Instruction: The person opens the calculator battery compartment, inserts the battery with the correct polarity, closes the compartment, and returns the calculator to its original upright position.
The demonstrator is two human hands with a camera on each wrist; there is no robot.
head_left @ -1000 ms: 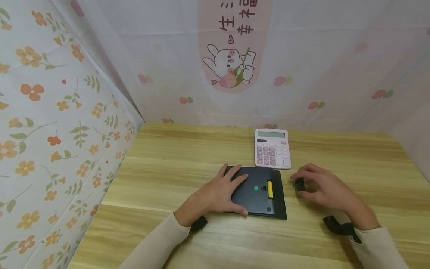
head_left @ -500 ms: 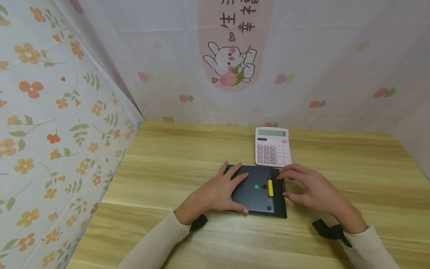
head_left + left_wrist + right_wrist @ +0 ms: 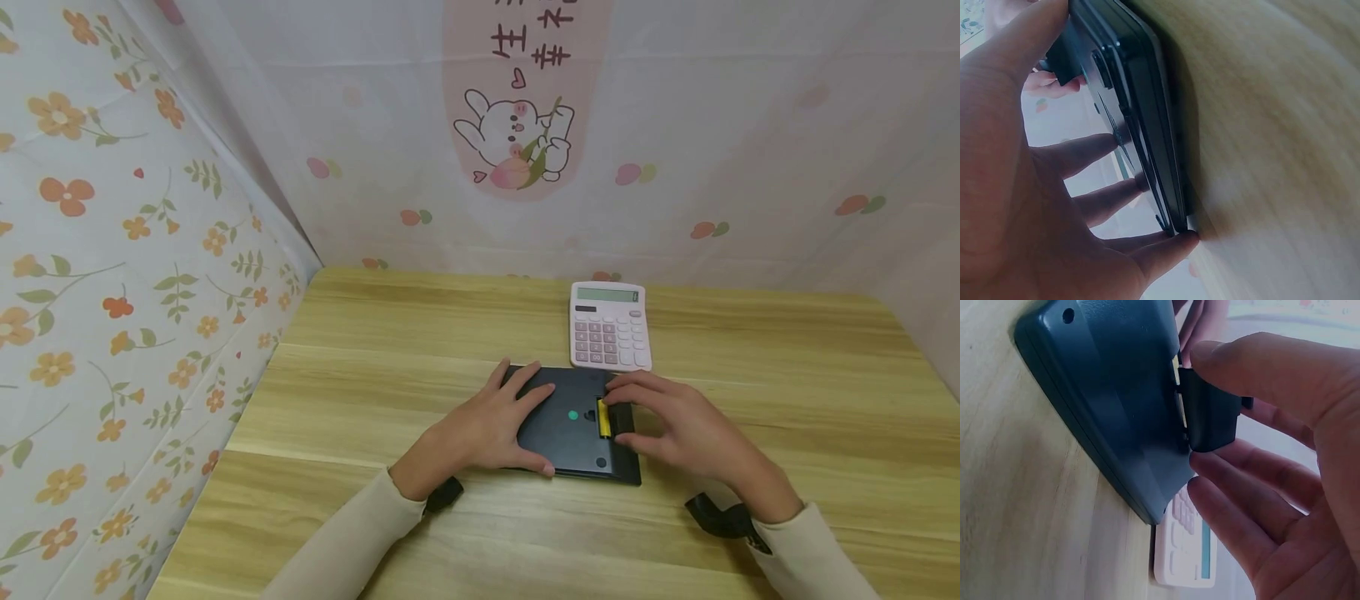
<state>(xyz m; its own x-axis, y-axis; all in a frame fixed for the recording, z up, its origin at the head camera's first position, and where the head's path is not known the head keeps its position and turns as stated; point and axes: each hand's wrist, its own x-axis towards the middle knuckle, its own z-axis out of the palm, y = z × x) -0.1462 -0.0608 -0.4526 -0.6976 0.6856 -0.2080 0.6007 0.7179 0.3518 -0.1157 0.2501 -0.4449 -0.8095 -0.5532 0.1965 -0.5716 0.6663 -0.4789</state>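
A black calculator (image 3: 558,446) lies face down on the wooden table, its battery slot uncovered on the right part of its back. In that slot sits a yellow battery (image 3: 604,421). My left hand (image 3: 483,429) spans the calculator's left part, thumb at the near edge and fingertips at the far edge and on the back. Between thumb and fingers my right hand (image 3: 690,429) pinches a small black battery cover (image 3: 1210,415). The right wrist view has this cover tilted, its edge right at the slot, with a thin strip of yellow showing behind it.
Just beyond the black calculator, a pink calculator (image 3: 611,325) lies face up, reading 0. Its lower keys come close to my right fingertips. The wooden table (image 3: 375,333) ends at a white printed cloth (image 3: 360,125) behind, with a flowered cloth (image 3: 150,292) along the left.
My right hand has moved left with the battery cover, from beside the black calculator to over the battery slot. The left hand has kept its place.
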